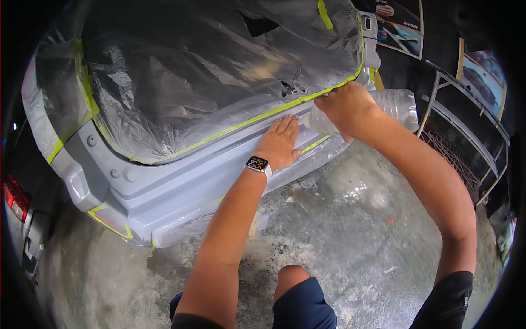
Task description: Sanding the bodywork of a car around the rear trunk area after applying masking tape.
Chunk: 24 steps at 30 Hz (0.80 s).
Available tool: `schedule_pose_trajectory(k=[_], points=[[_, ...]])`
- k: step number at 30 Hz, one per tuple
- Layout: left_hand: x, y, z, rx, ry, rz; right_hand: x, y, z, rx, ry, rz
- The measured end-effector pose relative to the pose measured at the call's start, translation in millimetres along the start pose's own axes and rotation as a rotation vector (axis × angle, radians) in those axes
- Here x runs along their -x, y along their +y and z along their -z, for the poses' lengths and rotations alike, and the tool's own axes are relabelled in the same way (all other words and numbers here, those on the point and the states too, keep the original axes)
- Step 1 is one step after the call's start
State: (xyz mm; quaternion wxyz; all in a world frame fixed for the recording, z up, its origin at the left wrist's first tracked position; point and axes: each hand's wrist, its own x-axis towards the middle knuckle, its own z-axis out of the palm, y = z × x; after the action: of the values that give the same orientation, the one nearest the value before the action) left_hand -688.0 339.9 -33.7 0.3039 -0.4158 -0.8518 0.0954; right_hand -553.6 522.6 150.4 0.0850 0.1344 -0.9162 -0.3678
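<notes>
Nearest, a knee (290, 278) is cut off by the lower edge. The left hand (278, 143) lies flat on the grey bumper (181, 189), fingers extended and close together, holding nothing, its palm hidden. Just beyond, the right hand (349, 111) is curled around a clear bottle (402, 105) lying sideways along the bumper; the hand covers its middle, and whether liquid is inside cannot be told. Past yellow tape (298, 102), shiny film (164, 104) obscures whatever lies beneath.

White lettering (410, 24) — on a wall poster (402, 39), orange-and-white digits (256, 163) — on a smartwatch (266, 168)
</notes>
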Motion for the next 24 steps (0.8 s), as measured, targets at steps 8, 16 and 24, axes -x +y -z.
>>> schedule_pose_trajectory(k=[8, 16, 24], points=[[116, -36, 53, 0.095, -0.283, -0.081, -1, -67, 63, -0.021, 0.155, 0.269], [203, -48, 96, -0.047, -0.281, -0.069, 3, -75, 68, 0.029, 0.188, 0.353], [48, -8, 20, 0.029, -0.096, -0.117, 1, -11, -1, 0.001, -0.015, 0.061]])
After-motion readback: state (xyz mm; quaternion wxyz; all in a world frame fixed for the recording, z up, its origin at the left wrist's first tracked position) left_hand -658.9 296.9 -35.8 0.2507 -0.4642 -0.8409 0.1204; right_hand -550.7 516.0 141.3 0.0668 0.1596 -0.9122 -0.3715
